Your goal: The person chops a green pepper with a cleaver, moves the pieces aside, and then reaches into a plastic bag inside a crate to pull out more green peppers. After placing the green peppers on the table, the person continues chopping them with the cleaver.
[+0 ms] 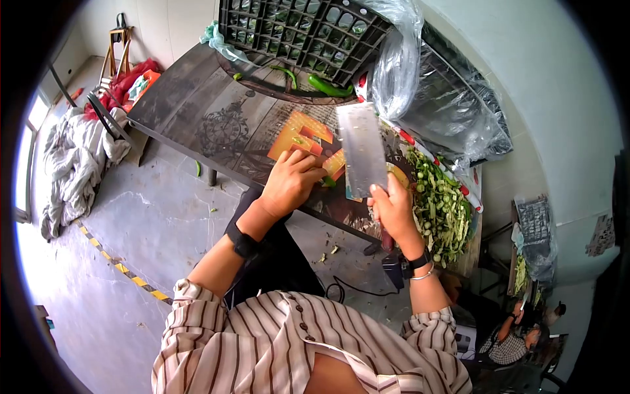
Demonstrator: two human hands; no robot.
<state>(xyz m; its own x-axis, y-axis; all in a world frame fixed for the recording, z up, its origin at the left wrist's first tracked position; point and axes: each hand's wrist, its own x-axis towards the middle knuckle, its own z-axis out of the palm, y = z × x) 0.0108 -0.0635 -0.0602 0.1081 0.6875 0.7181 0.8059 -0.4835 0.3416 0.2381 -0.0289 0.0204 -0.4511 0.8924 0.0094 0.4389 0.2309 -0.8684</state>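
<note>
Worktop (190, 98), centre frame.
- Right hand (394, 210): grip clenched on the cleaver (361, 148) handle, blade raised.
- Left hand (292, 180): fingers curled, pinning a green pepper (328, 182) to the orange board (298, 134), just left of the blade.
- Done: a large heap of chopped greens (440, 203), right of frame.
- Left to do: whole peppers (328, 85) beside the crate (302, 26), top centre.

The left hand (292, 180) lies palm down, its fingers curled under so the knuckles face forward and the thumb tucks in beside them. The left forearm (220, 262) is bare and reaches forward with the wrist straight. The right hand (392, 209) is closed in a firm fist, thumb wrapped over the top, raised a little above the left; the right forearm (426, 295) rises steeply toward it
</note>
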